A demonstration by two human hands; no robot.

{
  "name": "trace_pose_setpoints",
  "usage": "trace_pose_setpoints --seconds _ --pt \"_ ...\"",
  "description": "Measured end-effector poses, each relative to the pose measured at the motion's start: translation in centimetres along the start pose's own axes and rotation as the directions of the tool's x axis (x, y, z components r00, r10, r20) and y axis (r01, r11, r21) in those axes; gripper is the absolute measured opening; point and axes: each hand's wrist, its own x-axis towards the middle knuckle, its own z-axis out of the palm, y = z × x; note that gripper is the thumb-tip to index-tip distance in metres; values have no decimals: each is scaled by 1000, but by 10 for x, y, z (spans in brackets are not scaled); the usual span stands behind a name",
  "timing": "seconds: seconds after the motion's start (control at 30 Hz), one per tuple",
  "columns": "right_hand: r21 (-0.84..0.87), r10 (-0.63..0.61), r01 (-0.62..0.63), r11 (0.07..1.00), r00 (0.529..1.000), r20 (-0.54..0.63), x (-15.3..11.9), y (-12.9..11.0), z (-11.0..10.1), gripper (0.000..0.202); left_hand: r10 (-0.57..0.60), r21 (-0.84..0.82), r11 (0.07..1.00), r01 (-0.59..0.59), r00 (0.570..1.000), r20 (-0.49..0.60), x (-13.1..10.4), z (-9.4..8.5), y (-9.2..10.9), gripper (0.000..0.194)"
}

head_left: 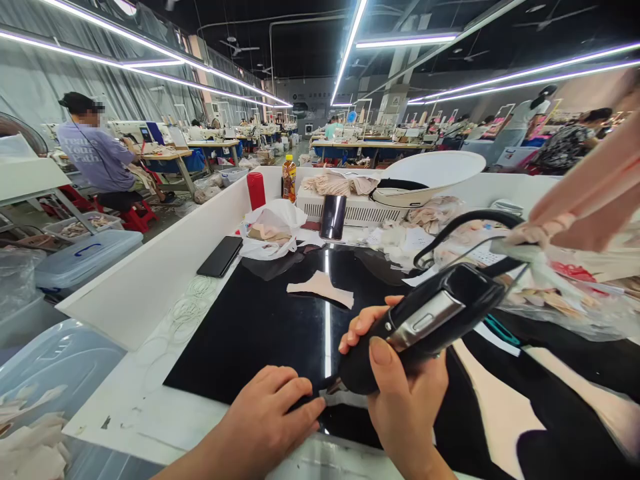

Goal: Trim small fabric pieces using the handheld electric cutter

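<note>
My right hand (405,393) is wrapped around a black handheld power tool (425,327) with a silver lever on its side. The tool tilts down to the left, its narrow tip at a small pale fabric piece (345,398) on the glossy black sheet (240,333). My left hand (270,413) lies by that tip, fingers bent together at the left end of this piece, partly hiding it. Further back on the sheet rests a beige curved fabric piece (323,288). Larger beige cut-outs (500,400) lie with black material to the right.
A black phone (220,257), a white plastic bag (275,227), a drink bottle (289,179) and a white bowl-shaped lid (435,175) stand around the back. The tool's cable (465,217) and a pink cloth (585,173) hang at right. Co-workers sit beyond the white table walls.
</note>
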Motion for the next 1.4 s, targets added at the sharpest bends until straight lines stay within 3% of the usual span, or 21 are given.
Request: trace_pose_setpoints --seconds 0.63,0.83,1.03,1.4 --pt "-9 -12 12 1000 1000 8 0 2 0 27 10 5 1000 -10 998 -64 7 1 6 16" --pt "5 -16 16 1000 999 -32 -1 -1 0 30 -64 -123 991 59 997 -39 1 0 2 16" --pt "31 -7 7 999 1000 5 -3 1 0 31 -174 -204 964 173 985 9 0 1 -1 14" --pt "6 22 -22 1000 999 24 -6 1 1 28 -182 -197 962 191 981 60 1 3 1 14"
